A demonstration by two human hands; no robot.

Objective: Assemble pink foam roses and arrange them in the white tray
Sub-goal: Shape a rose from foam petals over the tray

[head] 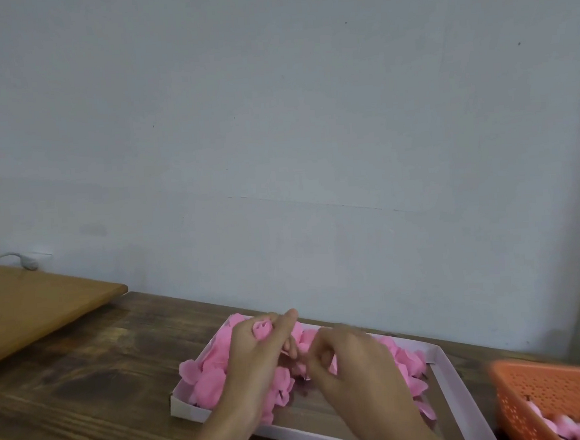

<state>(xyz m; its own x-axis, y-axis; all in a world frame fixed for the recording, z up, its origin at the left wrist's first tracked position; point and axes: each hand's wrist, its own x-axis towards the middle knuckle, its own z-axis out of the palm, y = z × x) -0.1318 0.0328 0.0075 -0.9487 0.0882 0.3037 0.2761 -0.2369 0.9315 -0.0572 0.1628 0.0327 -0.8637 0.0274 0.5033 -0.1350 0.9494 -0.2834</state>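
A white tray [454,383] lies on the dark wooden table, partly filled with several pink foam roses [203,380]. Both my hands hover over its middle. My left hand [256,352] holds a rolled pink foam rose [262,329] between thumb and fingers. My right hand [346,356] has its fingers curled and pinches a pink foam piece [334,366] close to the left hand's fingertips; most of that piece is hidden by the fingers.
An orange perforated basket [547,390] with pink foam pieces stands at the right edge. A lighter wooden board [30,306] with a white cable [16,258] lies at the far left. A grey wall runs right behind the table.
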